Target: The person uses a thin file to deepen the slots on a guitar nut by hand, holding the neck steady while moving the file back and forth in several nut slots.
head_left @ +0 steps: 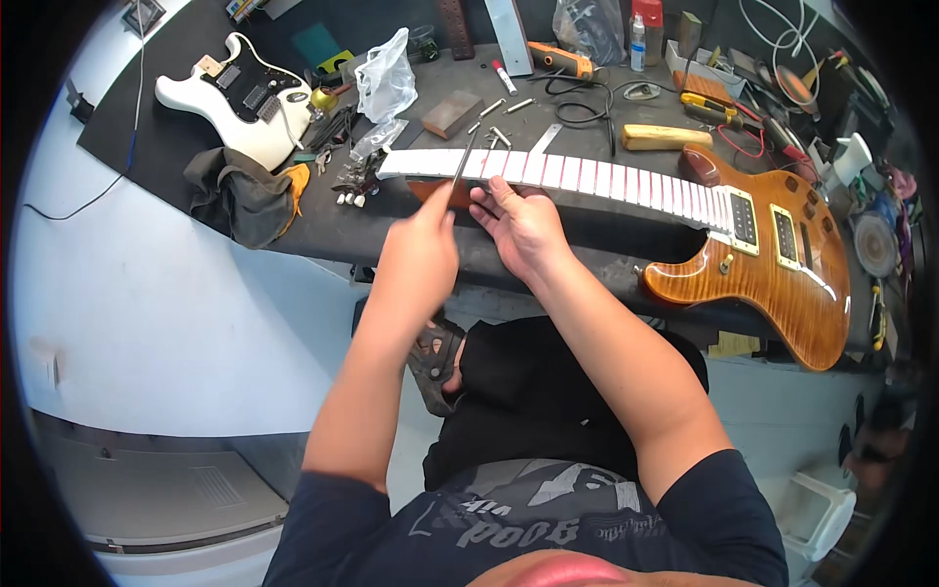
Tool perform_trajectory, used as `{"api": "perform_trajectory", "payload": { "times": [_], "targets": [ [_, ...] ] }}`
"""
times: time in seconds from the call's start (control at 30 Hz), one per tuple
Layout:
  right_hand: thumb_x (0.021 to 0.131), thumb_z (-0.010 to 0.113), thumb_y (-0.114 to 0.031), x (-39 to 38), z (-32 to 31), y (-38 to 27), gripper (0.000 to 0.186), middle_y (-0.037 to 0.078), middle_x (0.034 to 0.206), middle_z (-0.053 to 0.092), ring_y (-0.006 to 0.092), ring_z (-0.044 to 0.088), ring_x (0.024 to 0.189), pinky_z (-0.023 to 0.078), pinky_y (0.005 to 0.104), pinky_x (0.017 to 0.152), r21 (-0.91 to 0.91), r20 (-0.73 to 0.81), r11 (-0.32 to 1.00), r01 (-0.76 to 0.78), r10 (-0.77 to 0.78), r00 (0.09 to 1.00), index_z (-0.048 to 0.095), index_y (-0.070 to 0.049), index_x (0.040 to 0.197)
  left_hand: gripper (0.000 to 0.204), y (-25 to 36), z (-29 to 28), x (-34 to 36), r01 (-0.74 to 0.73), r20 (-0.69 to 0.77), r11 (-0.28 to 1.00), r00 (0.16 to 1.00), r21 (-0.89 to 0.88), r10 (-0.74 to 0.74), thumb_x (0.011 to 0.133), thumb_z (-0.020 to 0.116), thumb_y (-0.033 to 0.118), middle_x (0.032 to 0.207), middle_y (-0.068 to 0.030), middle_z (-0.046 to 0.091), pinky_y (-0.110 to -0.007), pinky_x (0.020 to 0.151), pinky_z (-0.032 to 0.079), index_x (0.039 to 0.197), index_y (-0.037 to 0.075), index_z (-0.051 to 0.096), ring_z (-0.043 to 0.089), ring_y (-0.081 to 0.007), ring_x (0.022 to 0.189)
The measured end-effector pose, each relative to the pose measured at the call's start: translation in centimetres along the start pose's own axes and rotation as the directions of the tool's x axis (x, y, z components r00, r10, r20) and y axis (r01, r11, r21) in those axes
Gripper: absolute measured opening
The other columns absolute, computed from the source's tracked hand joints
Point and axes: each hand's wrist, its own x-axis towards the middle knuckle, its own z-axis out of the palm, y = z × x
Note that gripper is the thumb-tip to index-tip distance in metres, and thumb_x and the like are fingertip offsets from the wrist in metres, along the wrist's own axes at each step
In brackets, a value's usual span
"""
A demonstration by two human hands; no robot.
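Observation:
An amber flame-top electric guitar point(782, 279) lies on the dark bench, its neck pointing left. White strips cover the fretboard point(606, 180), with thin reddish lines at the frets. My left hand point(423, 245) is closed on a slim dark file point(466, 164), which slants up across the fretboard near the headstock end. Close beside it, my right hand point(523, 225) is at the near edge of the neck, thumb against the fretboard side and fingers curled. Part of its grip is hidden. A reddish-brown piece point(430, 191) shows under the neck next to my left hand.
A white guitar body point(235, 108) and a dark cloth point(240, 201) lie at the left. Behind the neck are a plastic bag point(384, 78), a brown block point(453, 114), small metal rods, an orange power tool point(560, 61) and a yellow wooden handle point(665, 137). Tools crowd the right.

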Motion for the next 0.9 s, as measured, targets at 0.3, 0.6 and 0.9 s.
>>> {"api": "perform_trajectory", "payload": {
  "times": [0.3, 0.6, 0.9],
  "targets": [
    [0.110, 0.072, -0.018, 0.0, -0.8, -0.6, 0.021, 0.005, 0.120, 0.072, 0.0196, 0.069, 0.111, 0.055, 0.0432, 0.105, -0.021, -0.070, 1.000, 0.004, -0.005, 0.998, 0.070, -0.006, 0.127, 0.041, -0.8, -0.4, -6.4, 0.152, 0.090, 0.981, 0.986, -0.119, -0.142, 0.110, 0.058, 0.005, 0.101, -0.0283, 0.078, -0.044, 0.076, 0.061, 0.151, 0.004, 0.064, 0.077, -0.0358, 0.073],
    [0.111, 0.072, -0.019, 0.0, 1.0, 0.3, 0.022, 0.005, 0.121, 0.072, 0.0185, 0.068, 0.109, 0.056, 0.0417, 0.099, 0.003, 0.003, 1.000, -0.008, 0.008, 1.000, 0.069, -0.006, 0.128, 0.039, -0.3, -0.1, 4.3, 0.143, 0.098, 0.990, 0.985, 0.011, -0.144, 0.110, 0.059, 0.013, 0.112, -0.0313, 0.077, -0.049, 0.089, 0.060, 0.148, 0.003, 0.066, 0.076, -0.0489, 0.103],
    [0.111, 0.071, -0.018, -0.1, -0.8, -0.7, 0.019, 0.005, 0.121, 0.072, 0.0199, 0.068, 0.112, 0.055, 0.0434, 0.104, -0.025, -0.029, 1.000, 0.000, -0.001, 1.000, 0.070, -0.007, 0.126, 0.041, 0.6, -0.1, -1.3, 0.009, 0.019, 1.000, 1.000, 0.030, -0.010, 0.106, 0.062, 0.002, 0.102, -0.0295, 0.078, -0.046, 0.073, 0.061, 0.146, 0.006, 0.069, 0.081, -0.0384, 0.081]
  ]
}}
